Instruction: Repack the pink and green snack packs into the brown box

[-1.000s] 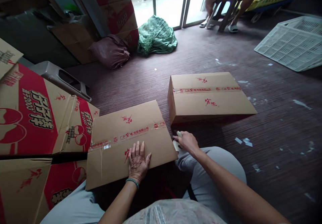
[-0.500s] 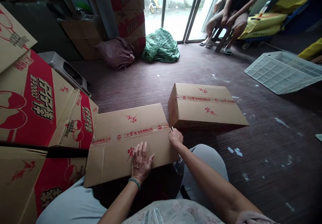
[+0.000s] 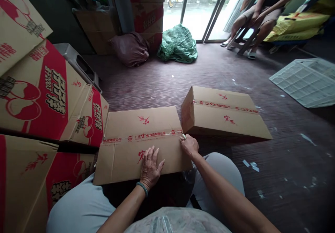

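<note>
A taped cardboard box (image 3: 125,161) with red print lies across my lap. My left hand (image 3: 151,168) rests flat on its top, fingers spread, below the strip of printed tape (image 3: 150,135). At the box's right edge, where the tape ends, my right hand (image 3: 190,145) is closed. A small pale tip (image 3: 184,136) pokes out from its fingers; what it belongs to is too small to make out. Just beyond that hand, a second taped box (image 3: 227,112) sits on the floor, tilted.
Red-printed cartons (image 3: 36,90) are stacked at my left, beside a grey stool (image 3: 78,64). A maroon sack (image 3: 131,50) and a green sack (image 3: 179,44) lie near the glass door. A seated person (image 3: 261,13) and a white plastic crate (image 3: 306,81) are at the right. Scraps litter the floor.
My view has turned slightly left, so the surroundings appear farther right. Both hands keep nearly the same places on the box.
</note>
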### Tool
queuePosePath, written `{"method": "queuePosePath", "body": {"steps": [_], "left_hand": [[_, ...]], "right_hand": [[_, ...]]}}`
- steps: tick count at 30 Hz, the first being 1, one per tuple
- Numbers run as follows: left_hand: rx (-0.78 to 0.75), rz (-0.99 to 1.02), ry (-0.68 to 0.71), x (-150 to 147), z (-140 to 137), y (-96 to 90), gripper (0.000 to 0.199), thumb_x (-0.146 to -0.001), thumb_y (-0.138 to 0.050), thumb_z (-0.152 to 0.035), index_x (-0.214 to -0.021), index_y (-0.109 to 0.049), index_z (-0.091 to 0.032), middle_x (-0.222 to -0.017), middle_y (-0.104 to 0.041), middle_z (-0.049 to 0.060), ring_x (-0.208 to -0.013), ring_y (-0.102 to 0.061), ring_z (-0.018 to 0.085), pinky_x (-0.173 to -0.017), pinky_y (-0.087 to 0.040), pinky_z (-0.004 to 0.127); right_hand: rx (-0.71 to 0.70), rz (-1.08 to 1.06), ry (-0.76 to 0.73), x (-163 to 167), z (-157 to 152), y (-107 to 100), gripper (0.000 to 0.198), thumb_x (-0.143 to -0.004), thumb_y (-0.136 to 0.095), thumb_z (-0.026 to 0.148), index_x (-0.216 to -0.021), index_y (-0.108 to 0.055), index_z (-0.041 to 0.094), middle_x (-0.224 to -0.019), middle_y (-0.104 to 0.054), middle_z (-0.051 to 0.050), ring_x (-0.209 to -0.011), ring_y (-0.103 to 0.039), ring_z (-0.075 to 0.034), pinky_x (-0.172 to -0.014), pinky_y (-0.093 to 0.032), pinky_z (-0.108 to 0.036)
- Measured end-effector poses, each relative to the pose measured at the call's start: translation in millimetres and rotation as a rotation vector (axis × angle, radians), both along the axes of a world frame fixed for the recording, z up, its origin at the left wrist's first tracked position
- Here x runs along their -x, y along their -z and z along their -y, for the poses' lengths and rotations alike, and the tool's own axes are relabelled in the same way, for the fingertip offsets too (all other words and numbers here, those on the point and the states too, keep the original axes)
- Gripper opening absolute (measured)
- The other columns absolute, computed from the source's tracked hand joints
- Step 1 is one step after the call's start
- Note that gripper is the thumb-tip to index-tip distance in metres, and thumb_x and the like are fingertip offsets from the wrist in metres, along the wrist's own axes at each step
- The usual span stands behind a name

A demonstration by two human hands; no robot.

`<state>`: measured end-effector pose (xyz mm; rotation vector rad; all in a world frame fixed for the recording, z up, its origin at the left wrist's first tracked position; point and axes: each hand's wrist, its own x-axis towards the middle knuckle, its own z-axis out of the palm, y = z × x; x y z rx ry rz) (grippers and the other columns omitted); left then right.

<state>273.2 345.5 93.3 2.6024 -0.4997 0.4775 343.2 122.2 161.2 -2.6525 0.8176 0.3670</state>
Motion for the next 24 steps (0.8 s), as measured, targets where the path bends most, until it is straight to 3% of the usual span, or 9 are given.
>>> {"method": "queuePosePath", "body": {"steps": [2, 4, 6, 8, 10, 12, 17, 24], "left_hand": [[0.051, 0.006, -0.178, -7.2, -23.3, -9.8, 0.047, -0.090, -0.050, -0.038, -0.132, -0.049, -0.016, -0.141, -0.045, 0.015, -0.130, -0.038, 0.028, -0.109, -0.034, 0.045], [0.073, -0.028, -0.526, -18.2, -61.3, -20.9, 0.052, -0.090, -0.049, -0.042, -0.132, -0.048, -0.013, -0.142, -0.042, 0.019, -0.131, -0.038, 0.031, -0.109, -0.031, 0.049], [0.081, -0.188, -0.879, -29.5, -106.6, -30.5, 0.062, -0.087, -0.051, -0.046, -0.134, -0.044, -0.007, -0.140, -0.042, 0.024, -0.130, -0.038, 0.036, -0.107, -0.032, 0.053], [0.121, -0.441, -1.061, -38.5, -146.7, -36.0, 0.067, -0.083, -0.055, -0.049, -0.132, -0.045, -0.005, -0.134, -0.048, 0.026, -0.126, -0.043, 0.039, -0.101, -0.037, 0.053], [0.158, -0.610, -1.083, -44.7, -172.4, -36.3, 0.065, -0.080, -0.058, -0.050, -0.127, -0.051, -0.006, -0.125, -0.055, 0.025, -0.119, -0.050, 0.038, -0.096, -0.043, 0.049], [0.163, -0.622, -1.075, -48.6, -181.7, -32.4, 0.061, -0.079, -0.057, -0.053, -0.120, -0.056, -0.009, -0.119, -0.059, 0.022, -0.114, -0.054, 0.036, -0.095, -0.044, 0.046], [0.136, -0.458, -1.174, -52.9, -168.2, -21.9, 0.059, -0.080, -0.052, -0.058, -0.112, -0.057, -0.010, -0.120, -0.058, 0.023, -0.118, -0.050, 0.036, -0.099, -0.039, 0.048], [0.179, -0.355, -1.270, -54.5, -155.0, -16.9, 0.056, -0.078, -0.050, -0.061, -0.103, -0.058, -0.011, -0.118, -0.054, 0.025, -0.116, -0.043, 0.042, -0.089, -0.039, 0.057]], "right_hand": [[-0.033, -0.031, -0.020, 0.0, 4.1, -1.2, 0.035, -0.091, -0.044, 0.039, -0.100, -0.070, 0.017, -0.097, -0.071, -0.014, -0.092, -0.066, -0.024, -0.069, -0.046, -0.028], [-0.060, -0.065, -0.038, -3.5, 6.8, -0.9, 0.042, -0.091, -0.043, 0.045, -0.099, -0.071, 0.015, -0.100, -0.070, -0.016, -0.095, -0.066, -0.027, -0.071, -0.047, -0.030], [-0.067, -0.090, -0.031, -9.6, 6.4, 0.7, 0.055, -0.087, -0.046, 0.057, -0.100, -0.071, 0.010, -0.102, -0.069, -0.020, -0.098, -0.065, -0.031, -0.073, -0.048, -0.033], [-0.061, -0.094, -0.005, -16.1, 3.5, 2.8, 0.069, -0.079, -0.051, 0.069, -0.103, -0.070, 0.007, -0.104, -0.068, -0.023, -0.099, -0.064, -0.035, -0.074, -0.049, -0.035], [-0.039, -0.088, 0.015, -20.3, -0.2, 4.5, 0.075, -0.074, -0.053, 0.073, -0.105, -0.069, 0.007, -0.104, -0.067, -0.024, -0.100, -0.064, -0.036, -0.074, -0.050, -0.037], [-0.006, -0.076, 0.009, -21.3, -3.0, 5.5, 0.068, -0.076, -0.053, 0.071, -0.104, -0.070, 0.011, -0.104, -0.067, -0.022, -0.099, -0.064, -0.035, -0.074, -0.050, -0.037], [0.027, -0.009, 0.026, -15.8, -7.0, 4.6, 0.041, -0.088, -0.047, 0.050, -0.097, -0.071, 0.017, -0.096, -0.070, -0.016, -0.091, -0.067, -0.029, -0.068, -0.047, -0.031], [0.071, 0.010, -0.016, -16.5, -7.8, 6.3, 0.036, -0.091, -0.045, 0.038, -0.093, -0.072, 0.015, -0.094, -0.071, -0.015, -0.089, -0.066, -0.023, -0.065, -0.042, -0.025]]}}
